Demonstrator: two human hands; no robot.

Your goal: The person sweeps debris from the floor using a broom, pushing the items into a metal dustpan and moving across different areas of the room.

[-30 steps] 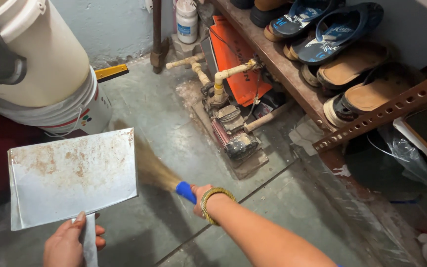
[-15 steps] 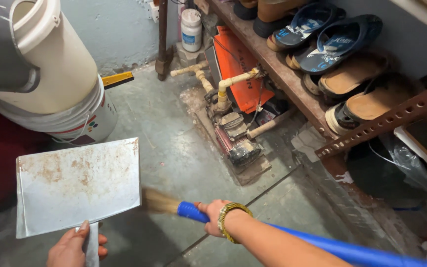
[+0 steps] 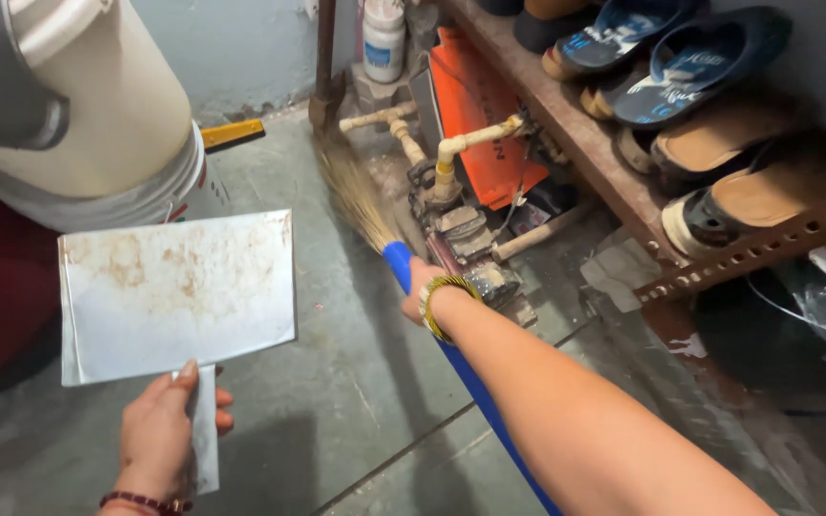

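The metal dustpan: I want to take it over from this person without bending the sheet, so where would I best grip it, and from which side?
Probably by the flat handle strip at the near edge of the dustpan, coming from below, where the left hand holds it. The pan is a wide thin sheet with low side rims, so the narrow strip is the only part a hand can close around.

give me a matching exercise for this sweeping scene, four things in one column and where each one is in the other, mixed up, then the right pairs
Things:
1. metal dustpan
2. broom
3. blue sandals
4. pump

Places:
A. on the wooden shelf at the upper right
B. gripped by the right hand
C. on the floor below the shelf
D. held by its handle in the left hand

Pairs: 1-D, 2-B, 3-A, 4-C
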